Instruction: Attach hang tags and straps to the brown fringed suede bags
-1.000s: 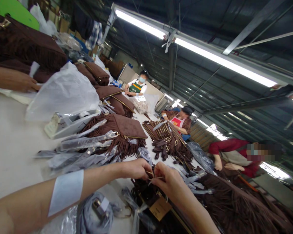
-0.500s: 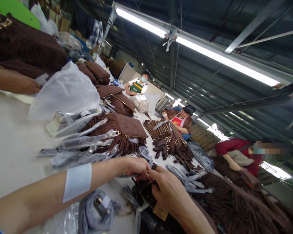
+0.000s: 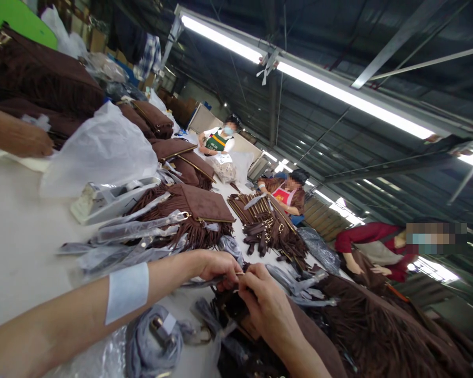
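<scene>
My left hand (image 3: 220,269) and my right hand (image 3: 265,294) meet fingertip to fingertip, both closed in a pinch. A thin, light-coloured piece (image 3: 239,273) shows between the fingers; its kind is too small to tell. Directly below lies a dark brown bag (image 3: 311,336), partly hidden by my right hand and wrist. Beside it, left of my right forearm, rests a coiled strap in grey wrapping (image 3: 152,341) with metal hardware. Beyond my left wrist lies a brown fringed bag (image 3: 208,202) with wrapped straps (image 3: 142,231).
More brown fringed bags (image 3: 268,226) are stacked across the white table (image 3: 19,236). A large plastic bag (image 3: 106,142) stands by a white tray-like box (image 3: 102,202). Another person's hand (image 3: 27,134) reaches in at left. Several co-workers are around the table, one in red sleeves (image 3: 355,236) at right.
My hands stay pinched together, the right one turned slightly. The tan tag seen under my right hand is now mostly hidden. The red-sleeved co-worker's hands have shifted on a brown bag.
</scene>
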Demonstrator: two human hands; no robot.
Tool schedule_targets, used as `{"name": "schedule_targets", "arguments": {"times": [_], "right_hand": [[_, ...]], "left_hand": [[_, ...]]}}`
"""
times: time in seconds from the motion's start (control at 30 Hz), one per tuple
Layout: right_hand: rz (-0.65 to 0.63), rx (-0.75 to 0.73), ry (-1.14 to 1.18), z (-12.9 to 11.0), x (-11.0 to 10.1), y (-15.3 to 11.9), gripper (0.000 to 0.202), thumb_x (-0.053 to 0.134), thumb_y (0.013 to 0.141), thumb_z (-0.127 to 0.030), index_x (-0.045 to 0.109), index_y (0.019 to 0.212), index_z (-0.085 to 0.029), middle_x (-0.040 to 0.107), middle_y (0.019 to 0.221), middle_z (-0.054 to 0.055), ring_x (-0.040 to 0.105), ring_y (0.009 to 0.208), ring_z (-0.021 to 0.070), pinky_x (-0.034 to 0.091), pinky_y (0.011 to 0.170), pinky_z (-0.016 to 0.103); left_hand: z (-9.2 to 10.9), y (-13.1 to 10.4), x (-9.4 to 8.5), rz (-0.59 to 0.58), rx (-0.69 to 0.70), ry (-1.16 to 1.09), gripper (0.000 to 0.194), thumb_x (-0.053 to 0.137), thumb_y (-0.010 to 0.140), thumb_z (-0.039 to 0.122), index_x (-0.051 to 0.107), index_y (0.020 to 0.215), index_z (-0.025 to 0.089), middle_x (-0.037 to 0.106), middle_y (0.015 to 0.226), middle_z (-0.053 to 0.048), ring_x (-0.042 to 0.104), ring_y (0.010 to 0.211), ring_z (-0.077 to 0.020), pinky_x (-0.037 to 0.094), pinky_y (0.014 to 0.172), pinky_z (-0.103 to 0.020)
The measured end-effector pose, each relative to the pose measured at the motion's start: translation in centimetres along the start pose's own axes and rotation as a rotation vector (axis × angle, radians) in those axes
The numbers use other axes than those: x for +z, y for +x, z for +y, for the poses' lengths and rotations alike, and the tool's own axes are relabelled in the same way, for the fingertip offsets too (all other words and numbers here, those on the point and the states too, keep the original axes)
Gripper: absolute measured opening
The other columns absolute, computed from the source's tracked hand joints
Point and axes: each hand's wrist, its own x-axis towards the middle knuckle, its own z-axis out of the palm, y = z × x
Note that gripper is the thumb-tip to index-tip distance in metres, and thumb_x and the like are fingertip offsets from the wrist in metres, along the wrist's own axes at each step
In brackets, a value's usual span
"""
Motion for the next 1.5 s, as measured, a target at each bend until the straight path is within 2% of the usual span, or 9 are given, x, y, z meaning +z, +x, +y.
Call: {"name": "schedule_targets", "arguments": {"times": [0.1, 0.17, 0.27, 0.33, 0.57, 0.8, 0.97, 1.2, 1.5], "right_hand": [[-0.034, 0.174, 0.583, 1.3, -0.4, -0.4, 0.015, 0.056, 0.083, -0.031, 0.051, 0.073, -0.021, 0.047, 0.071, -0.003, 0.045, 0.066, 0.0148, 0.035, 0.061, 0.025], [-0.068, 0.290, 0.836, 1.9, -0.4, -0.6, 0.025, 0.060, 0.081, -0.042, 0.048, 0.074, -0.021, 0.042, 0.064, -0.006, 0.040, 0.060, 0.0129, 0.031, 0.057, 0.024], [-0.055, 0.346, 0.947, 2.0, -0.1, -0.5, 0.029, 0.065, 0.076, -0.044, 0.049, 0.073, -0.021, 0.043, 0.063, -0.007, 0.038, 0.059, 0.0114, 0.029, 0.056, 0.023], [-0.039, 0.362, 0.956, 1.8, 0.1, 0.0, 0.028, 0.066, 0.074, -0.044, 0.050, 0.073, -0.021, 0.044, 0.061, -0.007, 0.037, 0.057, 0.0108, 0.027, 0.054, 0.023], [-0.029, 0.390, 0.910, 1.4, 0.3, 0.3, 0.026, 0.068, 0.067, -0.039, 0.052, 0.074, -0.020, 0.043, 0.055, -0.009, 0.035, 0.050, 0.0092, 0.023, 0.048, 0.022], [0.049, 0.314, 0.874, 1.9, -0.8, -0.8, 0.021, 0.059, 0.076, -0.038, 0.052, 0.069, -0.020, 0.041, 0.057, -0.007, 0.036, 0.053, 0.0110, 0.028, 0.051, 0.023], [0.132, 0.190, 0.608, 1.6, 1.0, 1.0, 0.029, 0.050, 0.083, -0.035, 0.055, 0.060, -0.020, 0.045, 0.057, -0.004, 0.044, 0.059, 0.0141, 0.030, 0.055, 0.025], [0.135, 0.160, 0.622, 1.9, 1.9, 2.0, 0.019, 0.056, 0.078, -0.027, 0.063, 0.062, -0.018, 0.051, 0.057, -0.004, 0.046, 0.059, 0.0139, 0.033, 0.057, 0.025], [0.161, 0.145, 0.608, 2.0, 2.1, 1.9, 0.025, 0.051, 0.081, -0.033, 0.048, 0.060, -0.020, 0.045, 0.060, -0.004, 0.042, 0.062, 0.0140, 0.031, 0.058, 0.025]], "left_hand": [[0.6, -1.0, 0.5, 0.078, 0.067, 0.110, 0.015, 0.054, 0.051, 0.012, 0.057, 0.064, 0.017, 0.046, 0.054, 0.006, 0.037, 0.053, -0.0111, 0.028, 0.052, -0.023], [1.1, -1.7, 1.1, 0.188, 0.203, 0.278, 0.022, 0.056, 0.053, 0.009, 0.062, 0.072, 0.018, 0.052, 0.064, 0.004, 0.042, 0.063, -0.0127, 0.031, 0.058, -0.023], [1.1, -2.5, 2.2, 0.411, 0.513, 0.574, 0.023, 0.058, 0.061, 0.009, 0.065, 0.081, 0.018, 0.058, 0.081, 0.000, 0.049, 0.080, -0.0166, 0.035, 0.073, -0.025], [0.6, -2.5, 3.0, 0.492, 0.598, 0.640, 0.012, 0.062, 0.066, 0.015, 0.065, 0.077, 0.017, 0.058, 0.083, -0.001, 0.051, 0.083, -0.0178, 0.036, 0.076, -0.025], [-0.9, -2.0, 4.1, 0.544, 0.470, 0.434, 0.017, 0.058, 0.069, 0.022, 0.056, 0.054, 0.015, 0.049, 0.061, 0.002, 0.046, 0.064, -0.0124, 0.032, 0.061, -0.023], [0.6, -3.4, 2.6, 0.537, 0.315, 0.036, 0.036, 0.061, 0.065, 0.045, 0.069, 0.073, 0.010, 0.061, 0.062, -0.001, 0.051, 0.056, -0.0129, 0.037, 0.054, -0.024], [1.5, -3.7, 2.7, 0.557, 0.392, 0.063, 0.035, 0.063, 0.065, 0.045, 0.068, 0.068, 0.011, 0.058, 0.057, -0.001, 0.051, 0.056, -0.0131, 0.039, 0.057, -0.025], [1.8, -3.7, 2.2, 0.586, 0.421, 0.080, 0.029, 0.065, 0.064, 0.038, 0.071, 0.073, 0.011, 0.060, 0.057, -0.001, 0.051, 0.055, -0.0130, 0.041, 0.057, -0.025], [1.6, -3.3, 2.1, 0.541, 0.425, 0.049, 0.025, 0.066, 0.064, 0.034, 0.071, 0.072, 0.010, 0.063, 0.060, -0.002, 0.053, 0.057, -0.0133, 0.043, 0.059, -0.026]]}}
